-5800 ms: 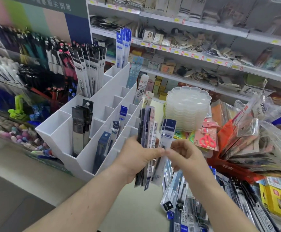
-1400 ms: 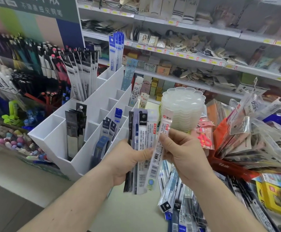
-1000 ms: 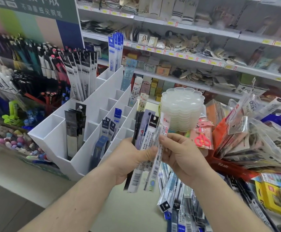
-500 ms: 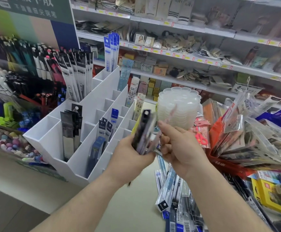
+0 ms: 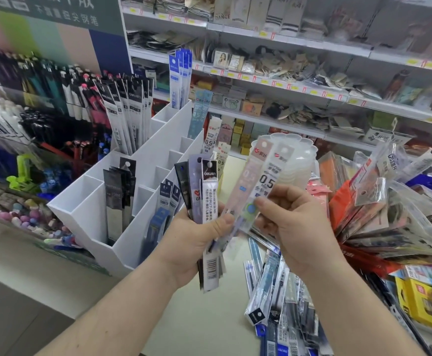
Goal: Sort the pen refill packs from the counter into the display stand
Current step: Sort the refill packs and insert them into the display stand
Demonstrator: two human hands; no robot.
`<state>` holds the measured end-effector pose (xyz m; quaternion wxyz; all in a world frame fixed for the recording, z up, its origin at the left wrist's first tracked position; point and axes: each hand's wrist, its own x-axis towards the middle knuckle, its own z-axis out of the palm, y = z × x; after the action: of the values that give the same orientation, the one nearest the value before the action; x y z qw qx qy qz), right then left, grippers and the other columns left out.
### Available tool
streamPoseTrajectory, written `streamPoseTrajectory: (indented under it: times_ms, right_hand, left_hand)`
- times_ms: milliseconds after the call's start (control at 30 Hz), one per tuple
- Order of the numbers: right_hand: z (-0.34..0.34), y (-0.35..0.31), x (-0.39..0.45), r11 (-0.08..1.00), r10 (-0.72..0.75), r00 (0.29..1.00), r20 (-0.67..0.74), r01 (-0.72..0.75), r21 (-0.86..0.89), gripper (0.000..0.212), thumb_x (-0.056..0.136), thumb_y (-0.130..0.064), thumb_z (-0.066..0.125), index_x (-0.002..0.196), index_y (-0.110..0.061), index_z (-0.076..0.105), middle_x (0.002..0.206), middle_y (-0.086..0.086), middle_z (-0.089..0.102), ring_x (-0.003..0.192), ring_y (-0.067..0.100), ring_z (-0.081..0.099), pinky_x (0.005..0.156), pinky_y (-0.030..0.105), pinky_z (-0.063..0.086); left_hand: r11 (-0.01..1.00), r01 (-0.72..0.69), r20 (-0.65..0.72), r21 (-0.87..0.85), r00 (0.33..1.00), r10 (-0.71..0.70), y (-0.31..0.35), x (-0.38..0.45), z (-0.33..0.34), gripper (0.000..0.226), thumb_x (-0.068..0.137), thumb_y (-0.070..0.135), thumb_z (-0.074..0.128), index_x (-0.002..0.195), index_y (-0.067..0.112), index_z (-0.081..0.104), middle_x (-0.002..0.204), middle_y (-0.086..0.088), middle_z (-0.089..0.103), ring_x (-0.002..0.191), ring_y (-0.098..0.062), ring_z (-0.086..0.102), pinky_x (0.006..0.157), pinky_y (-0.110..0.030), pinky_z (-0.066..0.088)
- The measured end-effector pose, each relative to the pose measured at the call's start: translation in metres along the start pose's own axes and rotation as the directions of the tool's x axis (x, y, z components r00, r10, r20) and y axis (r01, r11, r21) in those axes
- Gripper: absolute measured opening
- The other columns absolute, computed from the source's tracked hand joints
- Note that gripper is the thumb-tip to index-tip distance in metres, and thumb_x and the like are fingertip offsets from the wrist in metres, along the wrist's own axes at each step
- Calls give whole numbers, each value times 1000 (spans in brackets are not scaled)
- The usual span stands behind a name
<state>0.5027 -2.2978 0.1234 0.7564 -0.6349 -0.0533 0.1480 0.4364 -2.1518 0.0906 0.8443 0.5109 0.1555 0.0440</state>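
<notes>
Left hand (image 5: 194, 242) grips a fanned bundle of long plastic refill packs (image 5: 208, 201), four or five, edges overlap so count unsure. Right hand (image 5: 289, 227) pinches two clear pinkish 0.5 refill packs (image 5: 258, 181) just right of the bundle. White compartmented display stand (image 5: 143, 181) sits left of the bundle; loose pile of refill packs (image 5: 281, 299) lies on the counter below-right of it.

"0.5" on refill pack (image 5: 266, 181)

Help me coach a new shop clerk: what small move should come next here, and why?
Probably carry the two pale 0.5 packs pinched in the right hand to the display stand, beside similar 0.5 packs in its far-side slots. The left hand holds the unsorted bundle.
</notes>
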Motion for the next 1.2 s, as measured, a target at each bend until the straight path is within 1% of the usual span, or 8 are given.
streamPoseTrajectory:
  times_ms: [200, 333, 533, 633, 733, 933, 1100, 1200]
  right_hand:
    - [-5, -4, 1, 986, 44, 998, 47, -51, 160, 18, 68, -4, 70, 84, -5, 61, 69, 11, 62, 45, 14, 55, 47, 22, 49]
    - [3, 1, 1, 996, 29, 997, 73, -35, 80, 18, 68, -5, 71, 85, -4, 64, 67, 9, 65, 46, 14, 57, 51, 26, 49]
    - [8, 4, 5, 999, 26, 996, 89, -28, 19, 19, 82, 16, 63, 87, -2, 64, 66, 12, 63, 48, 17, 61, 49, 25, 50]
    - [6, 3, 10, 997, 69, 991, 117, -72, 22, 30, 75, 22, 62, 100, 5, 64, 78, 21, 63, 52, 21, 62, 49, 26, 49]
    - [6, 3, 17, 991, 116, 987, 112, -122, 50, 48, 65, 8, 68, 112, 7, 60, 89, 24, 63, 52, 21, 61, 48, 25, 47]
    - [21, 5, 32, 997, -9, 999, -34, 6, -76, 13, 83, 9, 68, 86, -2, 65, 68, 12, 62, 46, 15, 52, 44, 25, 42]
    - [16, 6, 87, 999, -9, 951, -310, 25, 47, 26, 91, 1, 64, 71, -14, 58, 58, 0, 59, 52, 12, 57, 52, 23, 52]
    - [30, 21, 125, 1000, -28, 940, -341, 23, -20, 20, 94, -3, 63, 75, -10, 60, 67, 6, 60, 56, 13, 60, 60, 25, 56]
  left_hand:
    - [1000, -16, -83, -20, 996, 15, 0, 0, -5, 29, 65, 13, 71, 90, 3, 60, 73, -12, 65, 59, -19, 67, 54, -30, 55]
    - [1000, -27, -87, -14, 996, 26, -2, 0, -5, 32, 64, 15, 73, 93, 3, 64, 91, -17, 70, 81, -27, 69, 75, -41, 57]
    - [998, -38, -16, -55, 999, 37, 4, -3, -3, 16, 64, 1, 69, 79, 7, 66, 79, -14, 71, 58, -18, 68, 50, -25, 52]
    - [996, -55, -30, -66, 998, 53, 5, -1, -4, 17, 62, -2, 67, 68, 13, 70, 74, -11, 72, 61, -20, 70, 52, -27, 55]
    - [997, -54, -35, -50, 998, 52, 6, 0, -6, 16, 61, -1, 68, 67, 13, 73, 75, -11, 73, 66, -23, 71, 57, -30, 57]
    - [999, -37, -178, -21, 984, 32, 11, 12, -12, 16, 68, 3, 72, 83, 9, 73, 77, -11, 72, 71, -25, 69, 77, -41, 56]
    - [994, -105, -333, 4, 938, 100, 26, 33, -22, 32, 85, -10, 62, 64, 11, 73, 64, -3, 69, 56, -12, 66, 55, -22, 53]
    - [987, -160, -379, 9, 913, 151, 35, 44, -24, 20, 85, -11, 62, 78, 7, 70, 67, -3, 69, 57, -12, 66, 62, -22, 57]
